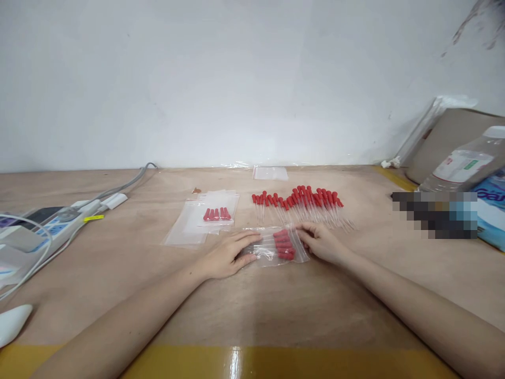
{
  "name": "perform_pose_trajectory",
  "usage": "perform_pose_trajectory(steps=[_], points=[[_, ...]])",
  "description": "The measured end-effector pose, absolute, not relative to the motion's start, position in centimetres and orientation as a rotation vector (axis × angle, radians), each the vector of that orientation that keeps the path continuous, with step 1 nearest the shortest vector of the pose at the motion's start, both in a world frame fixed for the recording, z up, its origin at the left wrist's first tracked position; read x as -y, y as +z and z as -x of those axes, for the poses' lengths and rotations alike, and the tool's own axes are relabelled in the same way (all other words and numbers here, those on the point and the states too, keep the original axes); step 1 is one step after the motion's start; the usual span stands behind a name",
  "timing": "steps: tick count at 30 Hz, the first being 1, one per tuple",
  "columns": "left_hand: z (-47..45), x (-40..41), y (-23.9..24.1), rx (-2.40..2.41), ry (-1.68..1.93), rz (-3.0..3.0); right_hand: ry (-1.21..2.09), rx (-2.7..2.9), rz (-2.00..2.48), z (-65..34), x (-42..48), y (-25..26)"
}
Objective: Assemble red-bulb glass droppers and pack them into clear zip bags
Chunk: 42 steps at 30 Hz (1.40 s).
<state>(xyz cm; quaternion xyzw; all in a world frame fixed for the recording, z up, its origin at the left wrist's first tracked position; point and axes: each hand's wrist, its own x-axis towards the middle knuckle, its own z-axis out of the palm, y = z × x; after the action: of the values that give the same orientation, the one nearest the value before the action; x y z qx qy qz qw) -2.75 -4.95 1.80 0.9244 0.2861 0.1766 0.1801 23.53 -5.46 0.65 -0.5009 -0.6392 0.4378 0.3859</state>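
Observation:
A small clear plastic bag [272, 247] with several red-capped droppers inside lies on the wooden table [276, 305] in front of me. My left hand [226, 255] lies flat on the bag's left end, fingers stretched out. My right hand [321, 243] pinches the bag's right edge near the red caps. Behind the bag a row of loose red-capped droppers [302, 202] is spread out. To the left, another filled bag [216, 214] rests on a stack of empty bags [185, 229].
One more empty bag [270, 172] lies near the wall. A power strip with cables [59, 226] sits at the left, a white object [11, 322] at the left front. A plastic bottle [461, 166], cardboard [450, 137] and a blue pack [493, 210] stand at the right.

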Motion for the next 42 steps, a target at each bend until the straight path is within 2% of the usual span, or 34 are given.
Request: perform_pose_trajectory(steps=[4,9,15,19,22,25,29,32,37,42], points=[[2.8,4.9,1.8,-0.800,0.512,-2.611,1.164,1.416,1.503,-23.5,5.9,1.4],[2.8,4.9,1.7,-0.798,0.498,-2.626,1.350,1.519,1.575,-22.9,6.5,1.8],[2.8,5.0,1.8,-1.036,0.738,-2.578,1.659,1.215,1.073,-22.6,6.9,1.9],[2.4,5.3,2.4,-1.366,0.883,-2.210,1.628,1.039,0.960,-22.2,6.7,2.0],[1.3,6.0,2.8,-1.104,0.756,-1.801,1.593,1.016,0.887,-21.3,6.8,2.1],[-0.2,6.7,2.6,-0.798,0.798,-1.443,1.717,1.074,0.783,-20.3,7.3,2.0],[-0.9,6.1,2.3,-0.858,0.992,-1.225,1.823,1.322,0.851,-19.5,7.9,1.6],[0.5,3.9,2.6,-1.062,1.048,-1.255,1.563,1.547,1.071,-20.1,7.6,1.3],[5.0,-1.7,4.6,-1.315,1.084,-1.577,0.711,1.920,1.235,-22.6,6.6,0.8],[7.9,-6.0,5.5,-1.565,0.718,-1.869,0.188,2.222,1.070,-24.1,5.8,0.3]])
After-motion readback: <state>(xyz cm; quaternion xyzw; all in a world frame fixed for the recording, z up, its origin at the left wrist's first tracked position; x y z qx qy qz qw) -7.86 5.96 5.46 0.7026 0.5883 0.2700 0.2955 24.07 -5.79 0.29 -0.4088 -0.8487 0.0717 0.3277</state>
